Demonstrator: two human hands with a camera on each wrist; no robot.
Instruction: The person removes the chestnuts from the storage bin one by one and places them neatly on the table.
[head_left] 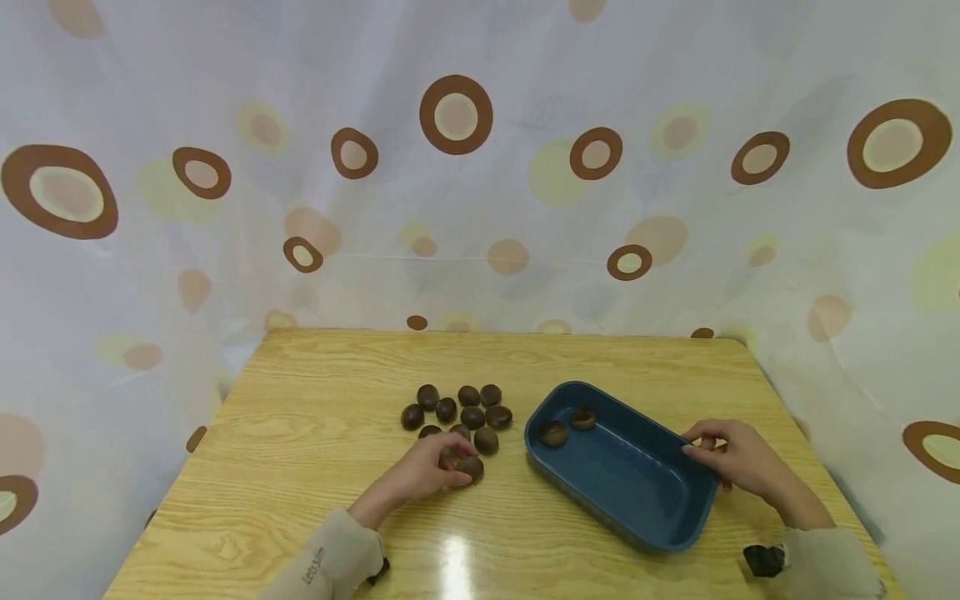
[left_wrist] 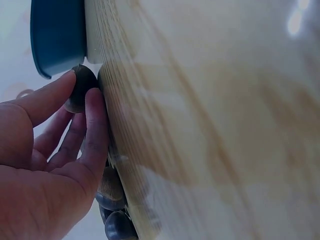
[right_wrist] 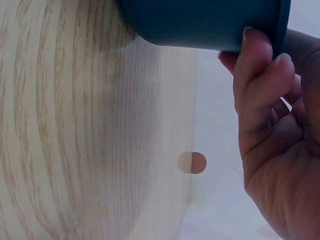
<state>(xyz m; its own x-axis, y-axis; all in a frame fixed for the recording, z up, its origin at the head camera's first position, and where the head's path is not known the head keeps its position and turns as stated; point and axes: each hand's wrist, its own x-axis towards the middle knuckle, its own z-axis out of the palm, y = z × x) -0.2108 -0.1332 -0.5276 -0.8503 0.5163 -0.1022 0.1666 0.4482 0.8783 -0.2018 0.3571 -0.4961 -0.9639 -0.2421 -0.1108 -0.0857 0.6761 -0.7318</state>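
My left hand (head_left: 426, 468) pinches a dark brown chestnut (head_left: 472, 469) between thumb and fingers, just above or on the table; the left wrist view shows the same chestnut (left_wrist: 82, 91) close up. Behind that hand, several more chestnuts (head_left: 472, 417) lie grouped on the wood. To the right sits a blue rectangular tray (head_left: 637, 479), set at a slant. Two chestnuts (head_left: 554, 433) rest inside it, at its far left end. My right hand (head_left: 738, 460) grips the tray's right rim, thumb on the inner side and fingers (right_wrist: 256, 50) against the outside.
A light wood-grain table (head_left: 285, 467) carries everything. Behind it and at both sides hangs a pale curtain (head_left: 510, 192) printed with brown and yellow circles. The tray's raised wall (left_wrist: 57, 40) stands just beyond the held chestnut.
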